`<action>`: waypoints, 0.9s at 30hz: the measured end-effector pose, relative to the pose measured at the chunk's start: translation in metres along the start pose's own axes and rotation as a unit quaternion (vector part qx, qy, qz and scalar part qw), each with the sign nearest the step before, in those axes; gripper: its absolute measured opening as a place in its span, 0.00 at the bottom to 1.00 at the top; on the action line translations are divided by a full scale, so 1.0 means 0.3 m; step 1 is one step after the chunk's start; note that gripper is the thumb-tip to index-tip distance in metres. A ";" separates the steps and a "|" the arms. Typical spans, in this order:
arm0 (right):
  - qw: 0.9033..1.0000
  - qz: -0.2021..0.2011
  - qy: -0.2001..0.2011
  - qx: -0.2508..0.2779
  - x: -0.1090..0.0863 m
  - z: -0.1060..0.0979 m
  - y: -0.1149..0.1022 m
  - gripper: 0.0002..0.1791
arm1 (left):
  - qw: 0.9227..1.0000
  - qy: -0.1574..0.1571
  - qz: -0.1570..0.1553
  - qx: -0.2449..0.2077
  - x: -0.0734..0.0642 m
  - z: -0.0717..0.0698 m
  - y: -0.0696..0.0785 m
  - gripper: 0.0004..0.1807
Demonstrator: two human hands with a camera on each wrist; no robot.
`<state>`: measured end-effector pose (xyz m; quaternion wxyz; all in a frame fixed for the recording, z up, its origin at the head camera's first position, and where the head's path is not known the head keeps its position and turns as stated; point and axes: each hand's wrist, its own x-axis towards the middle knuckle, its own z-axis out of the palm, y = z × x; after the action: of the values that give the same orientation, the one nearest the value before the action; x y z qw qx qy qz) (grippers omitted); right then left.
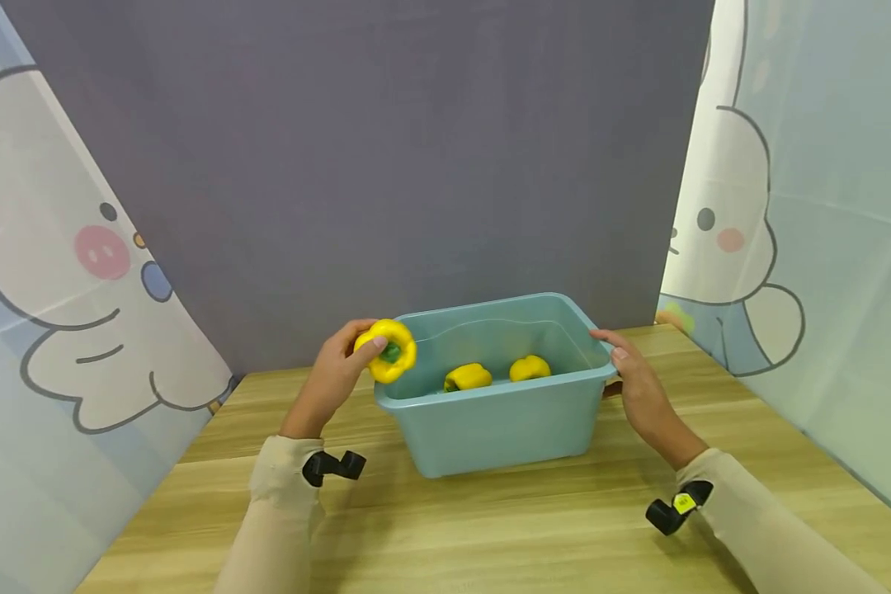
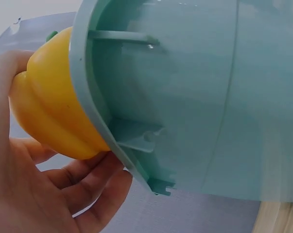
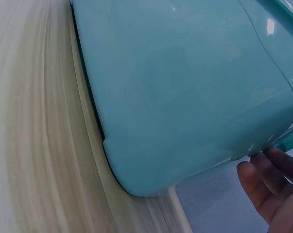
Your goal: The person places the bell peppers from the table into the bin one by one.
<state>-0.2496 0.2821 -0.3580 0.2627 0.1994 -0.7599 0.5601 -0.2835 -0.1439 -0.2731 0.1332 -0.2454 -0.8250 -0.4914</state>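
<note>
My left hand [image 1: 336, 367] grips a yellow bell pepper [image 1: 399, 333] at the left end of a blue-green plastic bin [image 1: 501, 425]. The pepper's green stem end faces the head camera, with the thumb lying across it. In the left wrist view the bell pepper [image 2: 59, 97] sits against the outer side of the bin's rim [image 2: 83, 82], fingers curled beneath it. At the opposite end my right hand [image 1: 644, 396] holds the bin's rim, thumb on top and fingers underneath. Inside the bin lie two more yellow peppers, one left of centre [image 1: 469, 377] and another pepper [image 1: 530, 368] to its right.
The bin stands on a wood-grain table [image 1: 490, 528]. A dark grey backdrop [image 1: 386, 165] rises behind it. Cartoon-printed curtains flank the table, a left curtain [image 1: 44, 231] and a right curtain [image 1: 846, 247]. Each sleeve carries a black wrist strap with a small camera.
</note>
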 end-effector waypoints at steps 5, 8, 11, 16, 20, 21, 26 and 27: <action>1.000 0.002 0.004 0.007 -0.002 0.003 -0.002 0.27 | 0.999 -0.015 -0.021 0.028 0.018 -0.002 0.027 0.26; 1.000 0.005 0.005 0.011 -0.002 0.004 -0.003 0.27 | 0.997 -0.028 -0.042 0.051 0.042 -0.003 0.049 0.30; 1.000 0.006 0.004 0.014 -0.002 0.002 -0.002 0.27 | 0.993 -0.045 -0.059 0.093 0.067 -0.007 0.066 0.35; 1.000 0.001 0.004 0.018 -0.004 0.002 -0.002 0.27 | 0.985 -0.086 -0.068 0.135 0.100 -0.013 0.087 0.38; 1.000 -0.001 0.004 0.022 -0.005 0.004 -0.004 0.27 | 0.982 -0.113 -0.079 0.127 0.123 -0.015 0.096 0.36; 1.000 -0.001 0.004 0.023 -0.005 0.004 -0.004 0.27 | 0.982 -0.118 -0.082 0.124 0.128 -0.016 0.098 0.36; 1.000 0.001 0.002 0.018 -0.003 0.006 -0.011 0.27 | 0.976 -0.147 -0.098 0.127 0.154 -0.022 0.116 0.33; 1.000 0.000 0.002 0.016 -0.003 0.006 -0.013 0.27 | 0.975 -0.154 -0.101 0.126 0.159 -0.024 0.121 0.33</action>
<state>-0.2469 0.2794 -0.3561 0.2606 0.2023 -0.7504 0.5728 -0.3044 -0.1226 -0.2206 -0.0156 -0.2149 -0.9114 -0.3505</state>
